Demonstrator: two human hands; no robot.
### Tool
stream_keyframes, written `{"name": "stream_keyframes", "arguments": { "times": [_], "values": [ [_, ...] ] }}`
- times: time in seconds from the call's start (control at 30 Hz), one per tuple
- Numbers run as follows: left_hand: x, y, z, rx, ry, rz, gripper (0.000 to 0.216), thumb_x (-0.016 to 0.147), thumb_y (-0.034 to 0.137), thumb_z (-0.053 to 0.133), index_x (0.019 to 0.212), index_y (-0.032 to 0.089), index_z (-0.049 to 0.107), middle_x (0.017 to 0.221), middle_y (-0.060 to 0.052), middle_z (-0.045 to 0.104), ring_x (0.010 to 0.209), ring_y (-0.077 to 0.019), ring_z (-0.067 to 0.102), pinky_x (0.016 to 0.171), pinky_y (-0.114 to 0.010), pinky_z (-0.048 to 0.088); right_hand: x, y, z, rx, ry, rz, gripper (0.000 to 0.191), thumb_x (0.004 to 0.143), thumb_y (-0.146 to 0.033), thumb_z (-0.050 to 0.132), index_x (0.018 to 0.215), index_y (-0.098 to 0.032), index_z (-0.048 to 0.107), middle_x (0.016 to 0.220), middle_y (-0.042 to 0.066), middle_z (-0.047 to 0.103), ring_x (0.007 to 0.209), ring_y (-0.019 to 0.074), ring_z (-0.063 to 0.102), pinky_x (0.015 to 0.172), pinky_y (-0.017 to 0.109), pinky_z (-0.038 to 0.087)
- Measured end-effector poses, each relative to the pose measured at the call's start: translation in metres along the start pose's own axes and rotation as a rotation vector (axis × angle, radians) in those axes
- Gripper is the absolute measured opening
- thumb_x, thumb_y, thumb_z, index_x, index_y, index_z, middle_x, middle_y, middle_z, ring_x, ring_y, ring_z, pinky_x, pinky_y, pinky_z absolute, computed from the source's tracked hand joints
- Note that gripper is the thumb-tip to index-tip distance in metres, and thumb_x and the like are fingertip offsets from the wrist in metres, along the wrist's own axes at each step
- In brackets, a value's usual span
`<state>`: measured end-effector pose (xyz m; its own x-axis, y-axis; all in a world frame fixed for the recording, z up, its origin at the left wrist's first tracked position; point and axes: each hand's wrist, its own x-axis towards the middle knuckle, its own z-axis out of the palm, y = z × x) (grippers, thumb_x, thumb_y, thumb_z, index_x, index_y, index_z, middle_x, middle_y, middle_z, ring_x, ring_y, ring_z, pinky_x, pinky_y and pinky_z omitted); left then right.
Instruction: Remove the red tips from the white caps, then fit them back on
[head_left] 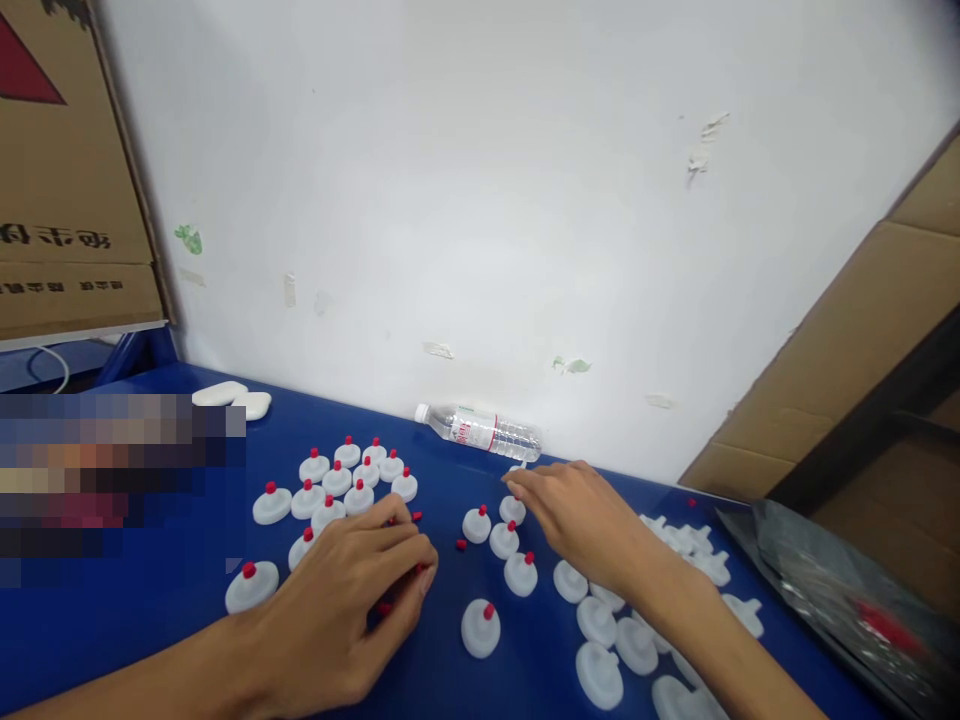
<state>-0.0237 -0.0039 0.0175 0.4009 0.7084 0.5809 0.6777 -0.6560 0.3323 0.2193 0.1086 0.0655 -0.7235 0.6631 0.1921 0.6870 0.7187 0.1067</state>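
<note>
My left hand (352, 590) rests on the blue table (172, 620) with its fingers curled over small red caps (417, 517). My right hand (581, 515) reaches forward, fingertips touching a white round disc part (513, 509). Between my hands lie white discs with red caps fitted (481, 628). A cluster of several capped discs (337, 480) sits beyond my left hand. Plain white discs without caps (600, 672) lie under and beside my right forearm.
A clear water bottle (480, 432) lies on its side against the white wall. Two white oval objects (232, 398) sit at the back left. Cardboard boxes (67, 170) stand at left and right. A dark plastic bag (840, 590) lies at right.
</note>
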Motion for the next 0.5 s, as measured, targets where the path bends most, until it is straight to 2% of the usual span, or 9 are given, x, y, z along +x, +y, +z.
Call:
{"name": "stream_keyframes", "arguments": {
  "times": [0.07, 0.1, 0.2, 0.33, 0.5],
  "values": [
    [-0.002, 0.0, 0.001, -0.009, -0.029, 0.006, 0.023, 0.1, 0.015, 0.047, 0.104, 0.021, 0.069, 0.097, -0.007, 0.072, 0.102, -0.0245, 0.063, 0.088, -0.038, 0.055, 0.002, 0.002, 0.001, 0.008, 0.048, 0.044, 0.041, 0.111, -0.031, 0.029, 0.101, -0.021, 0.068, 0.09, 0.006, 0.074, 0.08, 0.0212, 0.069, 0.076, 0.036, 0.045],
    [-0.005, 0.0, 0.002, 0.011, -0.052, 0.007, 0.025, 0.1, 0.017, 0.049, 0.115, 0.022, 0.069, 0.111, -0.008, 0.073, 0.118, -0.0274, 0.06, 0.1, -0.043, 0.053, 0.002, 0.004, 0.003, 0.014, 0.07, 0.064, 0.042, 0.112, -0.033, 0.028, 0.107, -0.021, 0.068, 0.097, 0.007, 0.075, 0.088, 0.0231, 0.069, 0.082, 0.039, 0.046],
    [-0.016, -0.002, 0.009, 0.134, -0.116, 0.02, 0.041, 0.105, 0.027, 0.048, 0.145, 0.026, 0.055, 0.145, -0.006, 0.062, 0.145, -0.0327, 0.042, 0.117, -0.056, 0.042, 0.004, 0.01, 0.012, 0.045, 0.108, 0.103, 0.046, 0.112, -0.038, 0.025, 0.119, -0.022, 0.067, 0.111, 0.009, 0.074, 0.106, 0.0262, 0.067, 0.096, 0.049, 0.045],
    [-0.022, -0.004, 0.017, 0.26, -0.197, 0.052, 0.045, 0.111, 0.035, 0.037, 0.154, 0.029, 0.046, 0.159, -0.001, 0.05, 0.153, -0.0315, 0.034, 0.123, -0.059, 0.033, 0.003, 0.016, 0.028, 0.1, 0.107, 0.111, 0.048, 0.112, -0.042, 0.025, 0.128, -0.024, 0.065, 0.123, 0.009, 0.072, 0.121, 0.0265, 0.063, 0.105, 0.053, 0.043],
    [-0.018, -0.005, 0.019, 0.255, -0.197, 0.06, 0.042, 0.111, 0.034, 0.037, 0.151, 0.031, 0.05, 0.156, 0.001, 0.053, 0.153, -0.0292, 0.034, 0.124, -0.053, 0.032, 0.001, 0.018, 0.04, 0.145, 0.084, 0.126, 0.053, 0.112, -0.049, 0.025, 0.131, -0.022, 0.065, 0.123, 0.012, 0.073, 0.121, 0.0271, 0.065, 0.106, 0.055, 0.043]
  ]
}}
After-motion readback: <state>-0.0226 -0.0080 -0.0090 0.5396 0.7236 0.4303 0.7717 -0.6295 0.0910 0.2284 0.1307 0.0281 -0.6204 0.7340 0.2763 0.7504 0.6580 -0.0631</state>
